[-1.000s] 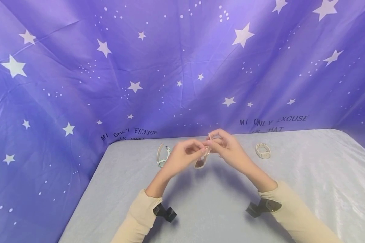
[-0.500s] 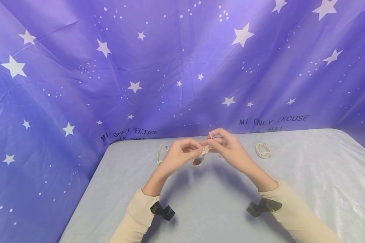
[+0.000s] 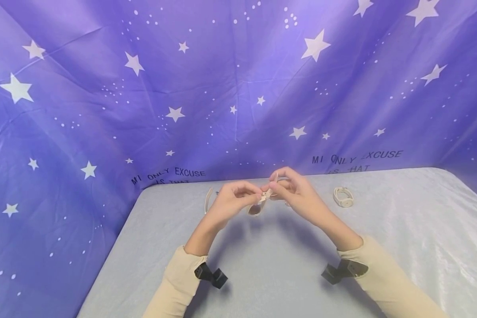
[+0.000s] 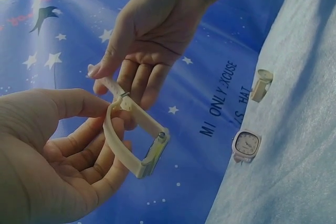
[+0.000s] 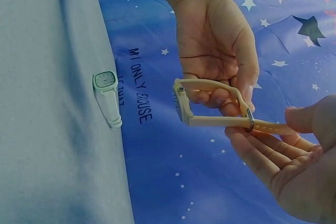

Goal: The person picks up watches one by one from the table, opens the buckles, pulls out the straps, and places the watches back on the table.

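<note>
A cream-strapped wristwatch (image 3: 255,209) hangs between both hands above the table, its strap forming a loop through the buckle (image 5: 250,120). My left hand (image 3: 230,201) pinches the strap beside the buckle with thumb and index finger. Across from it, my right hand (image 3: 296,187) pinches the strap's free end, which sticks out past the buckle; holes show along that end (image 5: 273,126). In the left wrist view the watch case (image 4: 152,156) hangs edge-on, crown visible. Whether the buckle pin sits in a hole cannot be made out.
A light-coloured watch (image 3: 343,197) rests on the grey cloth-covered table (image 3: 270,274) at right. Left of my left hand lies a mint-white watch (image 5: 107,87), mostly covered in the head view. The left wrist view shows another watch (image 4: 261,85). A purple star-printed curtain (image 3: 206,70) hangs behind.
My left hand has drifted slightly left, and the hanging watch has shifted left with it, covering more of the watch on the table. My right hand stays nearly in place.
</note>
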`<state>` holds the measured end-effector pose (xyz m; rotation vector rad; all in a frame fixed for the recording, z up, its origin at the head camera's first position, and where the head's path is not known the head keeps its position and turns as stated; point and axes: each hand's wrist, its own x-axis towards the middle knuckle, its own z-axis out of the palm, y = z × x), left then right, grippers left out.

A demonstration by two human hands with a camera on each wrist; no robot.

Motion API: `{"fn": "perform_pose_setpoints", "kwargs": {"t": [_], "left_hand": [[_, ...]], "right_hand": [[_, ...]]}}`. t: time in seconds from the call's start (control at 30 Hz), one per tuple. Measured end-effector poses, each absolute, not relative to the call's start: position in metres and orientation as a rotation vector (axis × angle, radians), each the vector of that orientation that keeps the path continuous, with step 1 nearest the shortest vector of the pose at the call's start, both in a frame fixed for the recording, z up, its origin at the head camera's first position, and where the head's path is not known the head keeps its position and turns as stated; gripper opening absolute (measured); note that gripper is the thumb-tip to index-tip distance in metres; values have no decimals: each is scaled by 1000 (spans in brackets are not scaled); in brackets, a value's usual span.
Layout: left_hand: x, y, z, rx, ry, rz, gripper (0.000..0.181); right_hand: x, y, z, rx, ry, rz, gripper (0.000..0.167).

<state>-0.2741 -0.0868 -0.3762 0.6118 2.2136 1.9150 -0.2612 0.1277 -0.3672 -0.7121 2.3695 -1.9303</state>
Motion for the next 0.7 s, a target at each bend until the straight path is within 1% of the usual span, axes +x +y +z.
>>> {"fn": "perform_pose_setpoints", "kwargs": {"t": [0.13,0.33,0.43,0.53,0.7], "left_hand": [[-274,-87,-376,604,2204,1921,18],[-274,-87,-376,598,2206,1913,19],[-274,-87,-376,614,2207,1917,20],[-273,-87,-374,618,2208,1919,20],[-272,-86,-372,614,2216,1921,19]], "right_hand": [[-261,126,-367,-767,2372,-1925,24],[-259,126,-368,-798,2410,-1852,37],[-259,125,-368,-823,2423,-1818,40],[-260,123,-368,-857,2440,-1785,40],[-261,122,-371,-882,2520,-1733,30]]}}
